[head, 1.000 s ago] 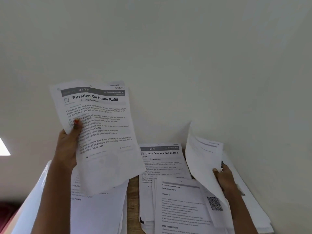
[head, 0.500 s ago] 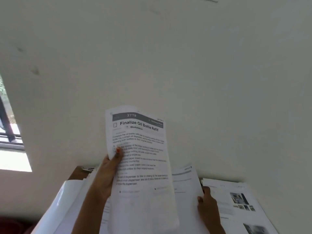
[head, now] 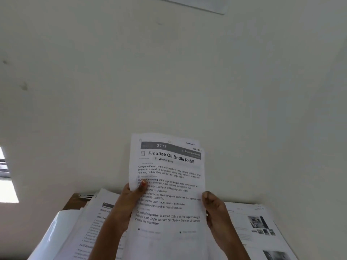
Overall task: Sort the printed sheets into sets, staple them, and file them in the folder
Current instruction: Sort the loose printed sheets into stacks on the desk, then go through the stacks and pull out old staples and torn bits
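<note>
Printed sheets (head: 169, 166) are up on end, long edge vertical, left hand (head: 127, 203) pinching the left edge, right hand (head: 216, 214) curled round the right.

The wall (head: 169, 72) closes off the desk's (head: 73, 201) far edge. I see a left pile (head: 97, 218) and a right pile (head: 249, 231) covering the top, with the held sheets (head: 169, 184) standing upright between them. Passage lies above the piles.

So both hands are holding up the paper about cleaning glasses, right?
No. The left hand and right hand do hold up the paper, but the head view shows its title is Finalize Oil Bottle Refill.
</note>
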Tool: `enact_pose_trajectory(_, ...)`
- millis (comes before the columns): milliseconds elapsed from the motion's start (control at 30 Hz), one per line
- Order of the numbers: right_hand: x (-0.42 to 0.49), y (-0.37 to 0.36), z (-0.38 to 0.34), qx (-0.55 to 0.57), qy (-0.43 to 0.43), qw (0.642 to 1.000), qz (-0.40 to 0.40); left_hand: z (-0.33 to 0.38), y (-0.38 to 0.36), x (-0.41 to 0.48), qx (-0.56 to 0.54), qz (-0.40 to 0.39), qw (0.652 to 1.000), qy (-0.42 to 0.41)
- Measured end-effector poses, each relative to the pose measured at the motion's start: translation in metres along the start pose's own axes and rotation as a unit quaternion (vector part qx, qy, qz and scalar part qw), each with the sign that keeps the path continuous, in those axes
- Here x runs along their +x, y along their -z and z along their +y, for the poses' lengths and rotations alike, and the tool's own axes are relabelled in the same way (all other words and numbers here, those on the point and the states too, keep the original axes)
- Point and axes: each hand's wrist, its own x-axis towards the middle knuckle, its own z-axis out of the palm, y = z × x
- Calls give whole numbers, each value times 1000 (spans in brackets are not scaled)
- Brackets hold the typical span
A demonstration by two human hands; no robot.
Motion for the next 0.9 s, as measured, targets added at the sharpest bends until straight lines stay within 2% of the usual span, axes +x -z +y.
enact_pose_trajectory(100, -4, -3, -17, -28, 71, 996, 50, 2, 4, 0, 85, 29, 996, -11)
enact_pose_trajectory(233, -2, 10, -16, -57, 92, 988, 114, 7, 5, 1, 199, 33, 979, -38)
enact_pose_trajectory(433, 0, 21, -9, -78, 102, 981, 145, 2, -1, 1, 196, 32, 979, -52)
enact_pose_trajectory(567, 12, 48, 9, -131, 110, 961, 219, 3, -2, 0, 177, 43, 981, -61)
enact_pose_trajectory(700, 21, 86, 34, -208, 34, 937, 278, 12, 8, 1, 135, 74, 986, -69)
enact_pose_trajectory(800, 20, 97, 52, -321, -34, 912, 254, 21, 17, 0, 126, 78, 986, -79)
enact_pose_trajectory(900, 22, 96, 69, -418, -65, 880, 218, 30, 22, -2, 94, 74, 988, -102)
